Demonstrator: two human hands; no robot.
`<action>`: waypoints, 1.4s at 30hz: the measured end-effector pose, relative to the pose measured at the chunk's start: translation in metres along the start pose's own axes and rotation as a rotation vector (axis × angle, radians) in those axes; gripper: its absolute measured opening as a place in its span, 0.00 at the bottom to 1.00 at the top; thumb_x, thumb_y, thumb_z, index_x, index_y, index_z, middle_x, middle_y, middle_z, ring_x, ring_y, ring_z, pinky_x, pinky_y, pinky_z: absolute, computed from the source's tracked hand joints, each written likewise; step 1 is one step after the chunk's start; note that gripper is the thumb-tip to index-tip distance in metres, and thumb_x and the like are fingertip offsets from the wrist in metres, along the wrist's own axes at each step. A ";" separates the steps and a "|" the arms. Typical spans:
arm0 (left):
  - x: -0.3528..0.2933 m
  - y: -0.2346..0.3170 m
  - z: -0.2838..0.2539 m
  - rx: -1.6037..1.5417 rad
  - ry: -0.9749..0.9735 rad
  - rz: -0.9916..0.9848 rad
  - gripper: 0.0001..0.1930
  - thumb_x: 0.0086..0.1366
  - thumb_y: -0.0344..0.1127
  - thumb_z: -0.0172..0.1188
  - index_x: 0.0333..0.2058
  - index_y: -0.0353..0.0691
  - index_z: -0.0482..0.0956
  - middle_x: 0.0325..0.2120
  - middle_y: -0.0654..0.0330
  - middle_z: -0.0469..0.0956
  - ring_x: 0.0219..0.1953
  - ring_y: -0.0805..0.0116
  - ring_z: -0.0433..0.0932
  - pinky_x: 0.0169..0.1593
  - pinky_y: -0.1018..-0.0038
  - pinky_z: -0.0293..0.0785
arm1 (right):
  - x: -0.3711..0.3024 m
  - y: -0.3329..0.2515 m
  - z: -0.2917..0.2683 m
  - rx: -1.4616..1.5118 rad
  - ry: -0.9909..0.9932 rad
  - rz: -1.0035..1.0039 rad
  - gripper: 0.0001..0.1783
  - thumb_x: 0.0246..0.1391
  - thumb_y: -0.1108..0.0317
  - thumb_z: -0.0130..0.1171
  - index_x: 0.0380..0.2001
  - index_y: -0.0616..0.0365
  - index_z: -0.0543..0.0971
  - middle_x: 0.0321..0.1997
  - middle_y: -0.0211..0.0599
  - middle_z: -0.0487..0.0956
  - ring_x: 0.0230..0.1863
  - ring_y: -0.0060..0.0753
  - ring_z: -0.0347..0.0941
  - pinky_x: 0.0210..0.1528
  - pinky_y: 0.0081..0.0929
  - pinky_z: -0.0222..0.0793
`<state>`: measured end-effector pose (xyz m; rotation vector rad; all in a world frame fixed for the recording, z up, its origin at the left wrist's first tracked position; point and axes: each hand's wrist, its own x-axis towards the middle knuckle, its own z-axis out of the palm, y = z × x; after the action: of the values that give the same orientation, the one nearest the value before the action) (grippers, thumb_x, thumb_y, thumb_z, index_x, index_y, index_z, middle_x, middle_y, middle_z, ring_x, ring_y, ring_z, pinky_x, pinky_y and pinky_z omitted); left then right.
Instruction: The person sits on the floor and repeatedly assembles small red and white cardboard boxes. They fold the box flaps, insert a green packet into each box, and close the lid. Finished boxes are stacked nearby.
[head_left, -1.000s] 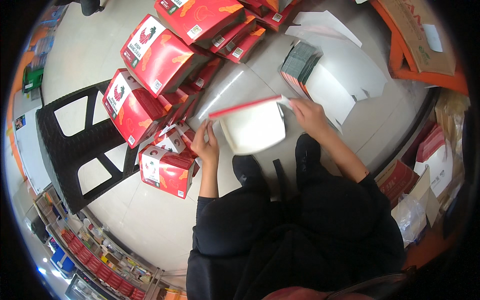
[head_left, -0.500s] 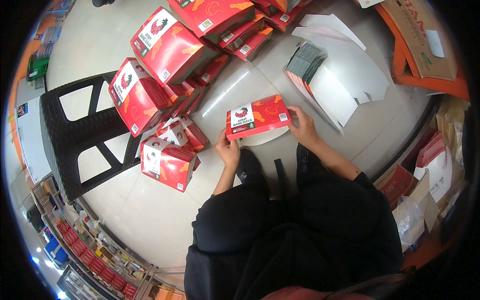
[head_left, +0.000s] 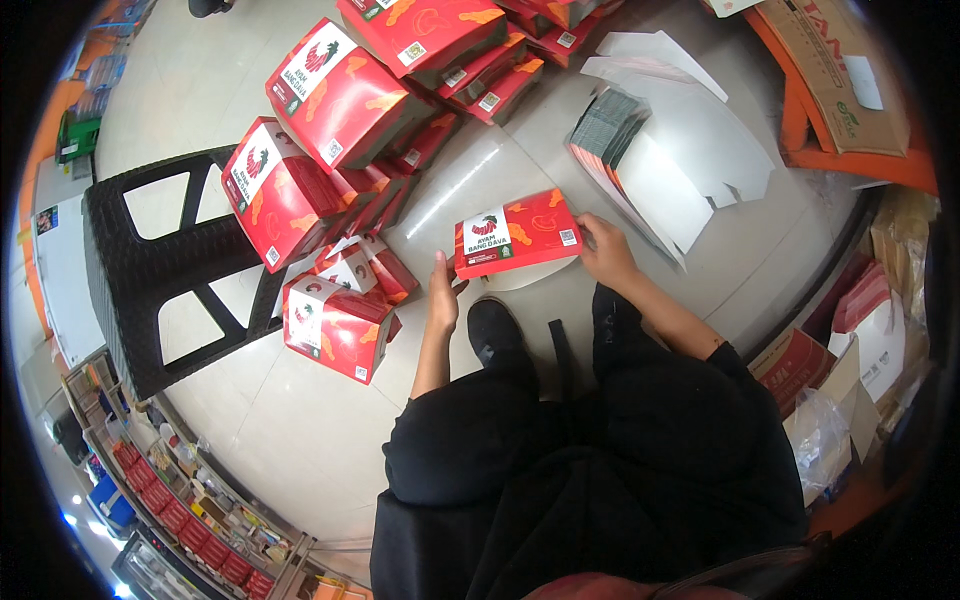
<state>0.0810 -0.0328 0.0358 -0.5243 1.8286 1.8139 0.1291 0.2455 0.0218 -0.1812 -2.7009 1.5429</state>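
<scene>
Now red carton between left fingers, right fingers

Black plastic frame (wide openings), brown carton against an orange rack.

red carton | orange drawings, white printed panel at its left end | mid-frame, printed face up, right end angled higher | pale curved flap below lower edge | underside hidden, folding apparently unfinished, hard to tell

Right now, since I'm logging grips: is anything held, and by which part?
A red box: the right hand grips its right end. The left hand is at its near left corner; whether it touches the box is unclear.
</scene>
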 end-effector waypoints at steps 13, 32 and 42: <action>0.011 0.022 0.004 0.057 -0.164 -0.094 0.19 0.62 0.38 0.55 0.48 0.32 0.71 0.39 0.59 0.75 0.40 0.74 0.73 0.47 0.78 0.67 | 0.021 0.002 -0.022 0.687 -0.276 0.289 0.26 0.49 0.81 0.48 0.55 0.56 0.67 0.46 0.44 0.76 0.47 0.31 0.73 0.45 0.27 0.70; 0.021 0.013 0.000 0.099 -0.177 -0.035 0.18 0.61 0.34 0.59 0.47 0.32 0.69 0.40 0.58 0.75 0.40 0.73 0.74 0.46 0.75 0.70 | 0.040 0.012 -0.014 0.742 -0.265 0.680 0.21 0.47 0.70 0.62 0.46 0.65 0.72 0.41 0.37 0.77 0.43 0.25 0.73 0.49 0.21 0.67; 0.025 -0.005 0.008 0.242 -0.030 0.162 0.22 0.57 0.32 0.62 0.50 0.34 0.69 0.41 0.54 0.75 0.42 0.70 0.74 0.46 0.76 0.71 | 0.033 0.041 0.008 0.457 -0.152 0.411 0.22 0.46 0.70 0.63 0.45 0.64 0.73 0.43 0.43 0.77 0.43 0.29 0.74 0.46 0.26 0.70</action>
<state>0.0646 -0.0226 0.0164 -0.2635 2.0852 1.6571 0.0989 0.2627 -0.0190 -0.6573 -2.4245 2.3233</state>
